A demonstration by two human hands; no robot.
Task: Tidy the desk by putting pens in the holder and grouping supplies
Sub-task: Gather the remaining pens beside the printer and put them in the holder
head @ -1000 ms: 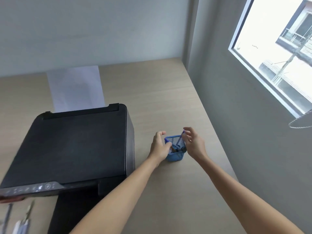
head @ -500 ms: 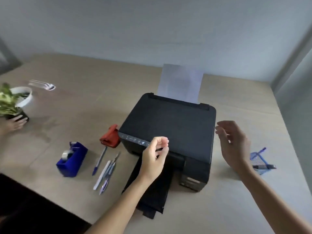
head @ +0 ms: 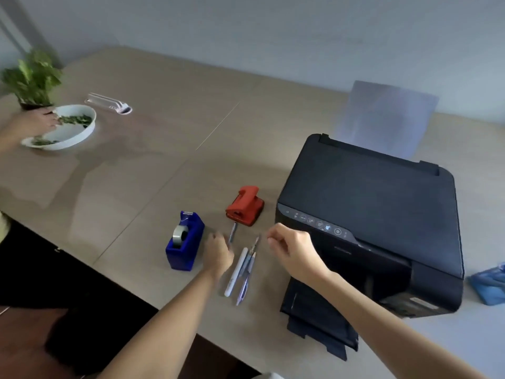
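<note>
My left hand (head: 217, 254) hovers low over the desk between the blue tape dispenser (head: 185, 241) and a blue pen (head: 232, 232). Its fingers are apart, their tips at the pen's near end. My right hand (head: 291, 250) floats with loosely curled fingers, holding nothing, just right of a white pen (head: 236, 272) and two or three bluish pens (head: 248, 269) lying side by side. A red hole punch (head: 245, 206) sits beyond the pens. The blue mesh holder (head: 489, 286) lies blurred at the far right edge, behind the printer.
A black printer (head: 369, 209) with paper (head: 388, 116) in its feed and its front tray out fills the right side. Far left, another person's hand (head: 32, 123) touches a white bowl (head: 69, 129) beside a potted plant (head: 32, 77). A clear object (head: 109, 103) lies nearby.
My view swung left from the holder to the pens. Both hands let go of the holder, crossed in front of the printer and now reach the loose pens.
</note>
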